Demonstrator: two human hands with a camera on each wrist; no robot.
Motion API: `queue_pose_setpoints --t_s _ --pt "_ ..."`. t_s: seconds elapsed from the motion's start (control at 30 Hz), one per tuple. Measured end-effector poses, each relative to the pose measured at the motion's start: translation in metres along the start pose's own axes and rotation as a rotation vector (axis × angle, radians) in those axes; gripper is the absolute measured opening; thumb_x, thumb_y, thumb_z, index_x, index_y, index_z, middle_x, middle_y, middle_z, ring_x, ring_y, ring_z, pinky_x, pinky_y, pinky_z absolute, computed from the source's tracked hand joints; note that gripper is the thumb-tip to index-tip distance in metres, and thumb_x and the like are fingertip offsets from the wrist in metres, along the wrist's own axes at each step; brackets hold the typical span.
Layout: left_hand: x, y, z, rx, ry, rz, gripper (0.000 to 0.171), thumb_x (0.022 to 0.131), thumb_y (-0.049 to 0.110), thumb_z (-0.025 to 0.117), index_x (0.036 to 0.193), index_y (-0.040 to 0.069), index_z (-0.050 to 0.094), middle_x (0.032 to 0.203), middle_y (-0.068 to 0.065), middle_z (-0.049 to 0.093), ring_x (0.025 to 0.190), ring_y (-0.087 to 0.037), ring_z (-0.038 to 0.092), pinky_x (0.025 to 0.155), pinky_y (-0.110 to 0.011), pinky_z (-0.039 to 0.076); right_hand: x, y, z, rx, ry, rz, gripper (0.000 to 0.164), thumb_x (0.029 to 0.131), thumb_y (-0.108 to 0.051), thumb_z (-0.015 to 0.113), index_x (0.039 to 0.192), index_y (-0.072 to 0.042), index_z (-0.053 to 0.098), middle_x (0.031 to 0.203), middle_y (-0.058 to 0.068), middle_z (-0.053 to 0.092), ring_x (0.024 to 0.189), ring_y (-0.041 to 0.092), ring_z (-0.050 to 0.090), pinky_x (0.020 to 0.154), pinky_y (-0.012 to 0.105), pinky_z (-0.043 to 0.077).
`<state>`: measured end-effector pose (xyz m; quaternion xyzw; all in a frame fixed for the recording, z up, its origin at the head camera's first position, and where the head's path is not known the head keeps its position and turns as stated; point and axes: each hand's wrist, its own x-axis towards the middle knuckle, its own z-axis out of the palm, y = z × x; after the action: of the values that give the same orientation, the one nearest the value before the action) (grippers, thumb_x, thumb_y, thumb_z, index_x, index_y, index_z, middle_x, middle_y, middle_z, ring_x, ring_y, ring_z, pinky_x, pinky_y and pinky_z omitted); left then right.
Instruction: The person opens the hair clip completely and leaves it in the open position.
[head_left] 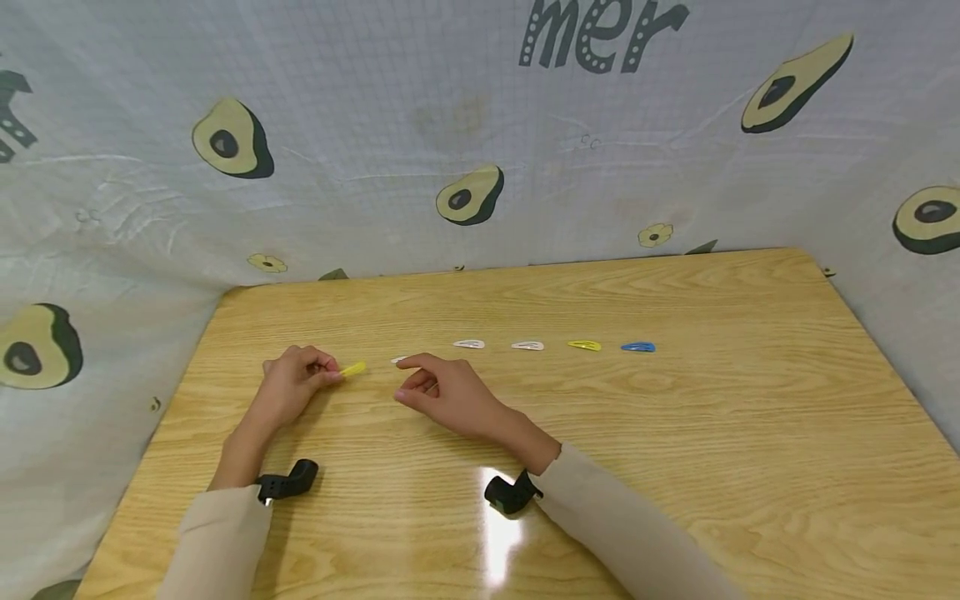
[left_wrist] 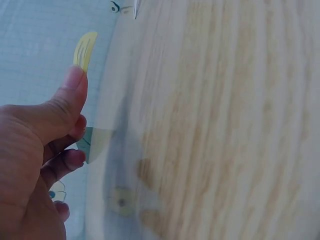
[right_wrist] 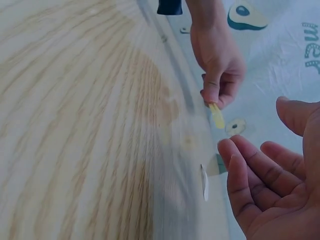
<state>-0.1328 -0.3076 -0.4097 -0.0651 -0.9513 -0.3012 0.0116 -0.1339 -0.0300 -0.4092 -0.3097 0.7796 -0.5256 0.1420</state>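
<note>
The left hand (head_left: 288,387) pinches a yellow hair clip (head_left: 352,368) between thumb and fingertips, holding it low over the wooden table (head_left: 675,433), just left of a white hair clip (head_left: 399,360) lying there. The right hand (head_left: 442,396) hovers right beside that white clip, fingers loosely curled and holding nothing. Further right of the white clip, four more lie in a row: two white clips (head_left: 468,343), a yellow clip (head_left: 584,345) and a blue clip (head_left: 638,347).

head view looks down over the table (head_left: 675,433); wrist views sit close (both show tabletop).
</note>
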Motion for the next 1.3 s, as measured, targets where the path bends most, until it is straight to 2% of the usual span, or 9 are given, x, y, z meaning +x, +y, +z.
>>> queue_pose_setpoints --t_s 0.2,0.43,0.63,0.77,0.93,1.13,1.3 --pt "-0.006 0.0 -0.001 -0.074 -0.027 0.016 0.008 0.087 0.013 0.07 0.088 0.005 0.067 0.09 -0.009 0.058 0.085 -0.022 0.047 0.079 -0.041 0.037 0.018 -0.004 0.011 0.034 0.053 0.054 0.045 0.093 -0.032 0.064 0.129 -0.006 0.057 0.1 -0.004 0.069 0.087 0.004 0.063 0.076 0.02 0.049" --pt "-0.009 -0.001 -0.002 -0.12 -0.017 0.066 0.007 0.086 0.012 0.071 0.085 0.007 0.067 0.087 -0.006 0.059 0.085 -0.017 0.048 0.086 -0.043 0.037 0.033 -0.008 0.026 0.01 0.065 0.107 0.043 0.093 -0.027 0.065 0.13 -0.007 0.056 0.101 -0.001 0.068 0.089 0.007 0.063 0.076 0.021 0.049" --pt "-0.009 0.0 -0.003 -0.133 -0.028 0.106 0.007 0.085 0.011 0.072 0.083 0.008 0.066 0.08 -0.001 0.059 0.08 -0.013 0.048 0.082 -0.035 0.037 0.041 -0.009 0.038 -0.008 0.078 0.107 0.038 0.092 -0.022 0.067 0.126 -0.008 0.058 0.097 -0.001 0.068 0.084 0.005 0.063 0.072 0.017 0.049" --pt "-0.009 0.001 -0.003 -0.149 -0.058 0.118 0.005 0.086 0.008 0.07 0.084 0.007 0.066 0.08 0.0 0.06 0.079 -0.014 0.049 0.079 -0.03 0.039 0.044 -0.01 0.044 -0.02 0.118 0.093 0.031 0.09 -0.017 0.069 0.118 -0.007 0.062 0.092 0.001 0.069 0.08 0.005 0.063 0.07 0.016 0.049" --pt "-0.01 0.007 -0.002 -0.185 -0.096 0.099 0.005 0.087 0.008 0.069 0.084 0.006 0.066 0.081 -0.001 0.062 0.077 -0.014 0.051 0.072 -0.026 0.04 0.046 -0.009 0.049 -0.017 0.168 0.071 0.016 0.088 -0.013 0.07 0.103 -0.007 0.068 0.083 -0.002 0.068 0.072 0.002 0.061 0.065 0.015 0.048" --pt "-0.013 0.008 0.0 -0.193 -0.088 0.065 0.004 0.087 0.009 0.071 0.085 0.007 0.068 0.08 -0.002 0.063 0.068 -0.016 0.045 0.06 -0.025 0.037 0.045 -0.01 0.049 0.034 0.181 0.068 0.007 0.088 -0.01 0.069 0.094 -0.006 0.069 0.077 0.001 0.068 0.065 0.005 0.063 0.058 0.016 0.048" --pt "-0.015 0.007 0.002 -0.322 -0.11 0.017 0.01 0.089 0.009 0.067 0.091 -0.001 0.067 0.079 -0.011 0.064 0.068 -0.019 0.057 0.06 -0.026 0.046 0.043 -0.009 0.047 0.099 0.193 0.092 0.009 0.087 -0.011 0.07 0.094 -0.006 0.07 0.079 0.004 0.069 0.068 0.011 0.067 0.057 0.018 0.05"
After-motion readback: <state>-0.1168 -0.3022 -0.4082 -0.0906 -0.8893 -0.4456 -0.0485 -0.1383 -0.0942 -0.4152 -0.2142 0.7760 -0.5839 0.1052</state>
